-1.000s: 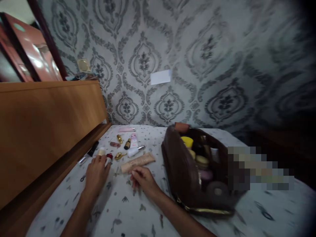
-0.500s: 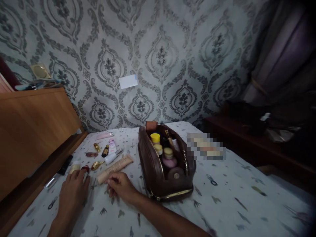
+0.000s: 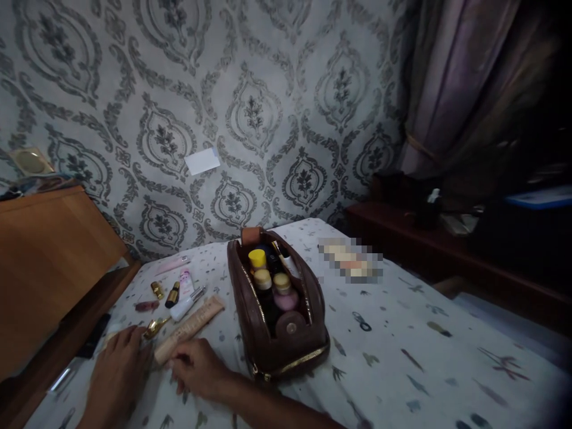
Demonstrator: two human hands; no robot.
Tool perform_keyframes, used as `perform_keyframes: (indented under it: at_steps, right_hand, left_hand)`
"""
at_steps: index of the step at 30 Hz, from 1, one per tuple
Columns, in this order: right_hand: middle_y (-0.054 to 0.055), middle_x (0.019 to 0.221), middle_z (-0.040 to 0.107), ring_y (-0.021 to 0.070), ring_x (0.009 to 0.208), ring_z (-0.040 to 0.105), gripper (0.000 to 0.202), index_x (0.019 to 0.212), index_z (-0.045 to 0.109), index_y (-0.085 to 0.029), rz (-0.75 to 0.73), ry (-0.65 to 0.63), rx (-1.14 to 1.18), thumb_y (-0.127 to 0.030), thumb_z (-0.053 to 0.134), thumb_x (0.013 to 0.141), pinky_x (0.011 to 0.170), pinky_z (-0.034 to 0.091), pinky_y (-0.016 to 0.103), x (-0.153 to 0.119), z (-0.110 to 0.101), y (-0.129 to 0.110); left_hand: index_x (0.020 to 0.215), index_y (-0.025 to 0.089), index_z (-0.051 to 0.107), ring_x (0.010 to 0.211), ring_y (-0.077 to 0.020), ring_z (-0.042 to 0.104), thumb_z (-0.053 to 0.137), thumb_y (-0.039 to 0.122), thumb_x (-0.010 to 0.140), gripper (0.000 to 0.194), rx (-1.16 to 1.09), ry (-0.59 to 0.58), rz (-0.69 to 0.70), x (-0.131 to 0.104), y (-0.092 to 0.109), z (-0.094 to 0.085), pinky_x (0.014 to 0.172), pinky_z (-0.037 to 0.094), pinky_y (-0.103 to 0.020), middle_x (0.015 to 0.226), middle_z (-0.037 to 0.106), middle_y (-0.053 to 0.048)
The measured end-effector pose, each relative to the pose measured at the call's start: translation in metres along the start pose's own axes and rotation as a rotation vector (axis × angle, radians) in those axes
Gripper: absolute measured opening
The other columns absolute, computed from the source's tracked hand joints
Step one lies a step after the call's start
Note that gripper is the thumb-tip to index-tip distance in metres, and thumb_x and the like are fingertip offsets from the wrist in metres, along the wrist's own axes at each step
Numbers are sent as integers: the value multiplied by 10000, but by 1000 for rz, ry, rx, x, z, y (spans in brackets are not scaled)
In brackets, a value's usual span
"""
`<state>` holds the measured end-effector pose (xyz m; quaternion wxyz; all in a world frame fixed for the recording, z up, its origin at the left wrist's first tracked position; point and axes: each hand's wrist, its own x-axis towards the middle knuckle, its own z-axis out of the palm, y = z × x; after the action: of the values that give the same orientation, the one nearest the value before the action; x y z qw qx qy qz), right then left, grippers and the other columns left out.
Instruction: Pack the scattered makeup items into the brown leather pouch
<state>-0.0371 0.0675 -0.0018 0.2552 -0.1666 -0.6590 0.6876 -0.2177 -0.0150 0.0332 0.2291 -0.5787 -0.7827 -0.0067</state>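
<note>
My left hand rests at the lower left beside a gold item; its fingers point away and partly cover something pale. My right hand has curled fingers at the near end of a beige tube; whether it grips the tube is unclear. Beyond my hands lie a white tube, a dark bottle with a gold band, a small gold tube and a pink-and-white tube. Right of them stands an open brown bag holding jars with yellow and gold lids.
The patterned white sheet meets a wooden board at the left. A blurred-out flat item lies right of the bag. Patterned wallpaper, a curtain and a dark red ledge stand behind.
The view has swung right, so the bag and items appear further left. A red item near my left hand is no longer visible. Both hands keep nearly the same places beside the items.
</note>
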Motion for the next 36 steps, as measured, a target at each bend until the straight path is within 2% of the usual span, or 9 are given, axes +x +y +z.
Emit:
perform_keyframes:
  at_steps: [6, 9, 14, 18, 21, 25, 28, 32, 36]
  right_hand:
    - [-53, 524, 484, 85, 410, 491, 163, 600, 558, -163, 9, -3, -23, -109, 509, 745, 380, 339, 156, 0, 0, -1]
    - [-55, 537, 485, 80, 403, 484, 156, 609, 556, -166, 9, -9, -20, -110, 517, 749, 376, 340, 155, -1, -1, -3]
    - [-60, 520, 475, 81, 426, 487, 190, 576, 530, -168, -35, 8, -77, -85, 506, 745, 407, 352, 161, 0, -4, -4]
    - [-63, 512, 469, 85, 428, 493, 208, 583, 530, -171, -27, -4, -60, -110, 505, 781, 412, 335, 168, 1, -3, -1]
    - [-68, 508, 459, 83, 414, 485, 212, 606, 522, -175, -27, 0, -48, -102, 490, 802, 406, 324, 168, 2, -2, 0]
    - [-69, 490, 447, 83, 414, 475, 238, 596, 480, -186, -38, -32, -35, -106, 477, 820, 414, 306, 171, 2, -3, -2]
    - [-68, 485, 437, 78, 421, 465, 245, 587, 464, -188, -54, -50, -43, -110, 480, 819, 429, 304, 173, 2, -4, -4]
    - [-63, 513, 439, 80, 425, 461, 222, 609, 466, -195, -77, -42, -25, -157, 477, 827, 421, 308, 178, 1, -4, -4]
    - [-48, 535, 472, 88, 434, 464, 190, 641, 502, -194, -111, -18, -28, -212, 468, 827, 421, 321, 184, 3, -4, -1]
  left_hand:
    - [1079, 175, 649, 1165, -298, 553, 405, 200, 801, 372, -30, -84, 114, 10, 1, 8, 1010, 417, -406, 1200, 654, -115]
    - [1157, 156, 611, 1149, -281, 571, 409, 165, 790, 419, -57, -115, 60, 12, 4, 10, 985, 433, -396, 1200, 655, -125]
    - [1176, 126, 590, 1126, -290, 589, 382, 189, 848, 394, -25, -142, -2, 15, 10, 10, 943, 447, -417, 1203, 648, -148]
    - [1149, 112, 590, 1077, -301, 602, 374, 169, 869, 358, -27, -85, -13, 15, 15, 8, 890, 460, -422, 1150, 660, -159]
    - [1077, 136, 608, 1022, -295, 609, 381, 163, 879, 303, -79, 15, -12, 13, 19, 7, 863, 469, -422, 1085, 669, -147]
    - [1036, 160, 622, 961, -275, 608, 369, 173, 907, 285, -231, 143, -21, 10, 22, 7, 864, 475, -430, 995, 677, -120]
    - [1034, 185, 625, 958, -260, 604, 369, 219, 935, 277, -352, 176, -19, 5, 29, 3, 868, 473, -421, 989, 677, -98]
    - [959, 204, 628, 930, -235, 633, 362, 283, 962, 278, -483, 21, -18, 1, 41, -5, 818, 487, -364, 992, 683, -87]
    - [1134, 204, 589, 1024, -240, 629, 417, 313, 947, 277, -553, -109, -33, -2, 48, -13, 876, 472, -360, 1132, 670, -100]
